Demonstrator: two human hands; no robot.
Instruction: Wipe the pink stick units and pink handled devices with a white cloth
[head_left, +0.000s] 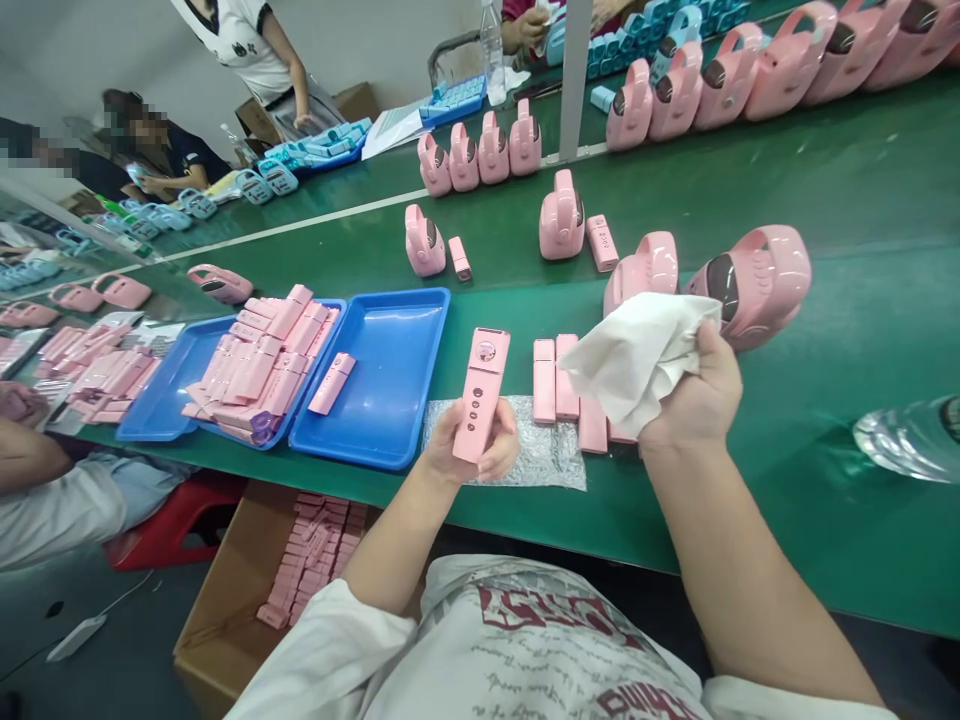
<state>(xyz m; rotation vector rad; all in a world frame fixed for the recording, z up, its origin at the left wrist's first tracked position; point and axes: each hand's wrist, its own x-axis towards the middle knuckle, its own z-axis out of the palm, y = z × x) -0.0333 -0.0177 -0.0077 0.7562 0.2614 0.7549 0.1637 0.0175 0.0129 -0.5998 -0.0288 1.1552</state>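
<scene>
My left hand (480, 440) is closed around a slim pink handheld device (484, 385), held up with its face towards me. That face carries a round picture near the top and a row of small dark buttons below. In my right hand (697, 395) is a crumpled white cloth (637, 350), which hangs to the left and hides part of the things behind it. Several similar pink devices (544, 380) lie side by side on a sheet of bubble wrap (555, 465) between my hands. Just beyond the cloth stand two pink handled units (780, 280), one partly covered.
An open blue tray (382, 385) with one pink device stands left of my hand, beside another blue tray (191, 345) heaped with them. Pink handled units (562, 215) line the green table (847, 360). A clear bottle (911, 440) lies at right. Co-workers sit and stand around.
</scene>
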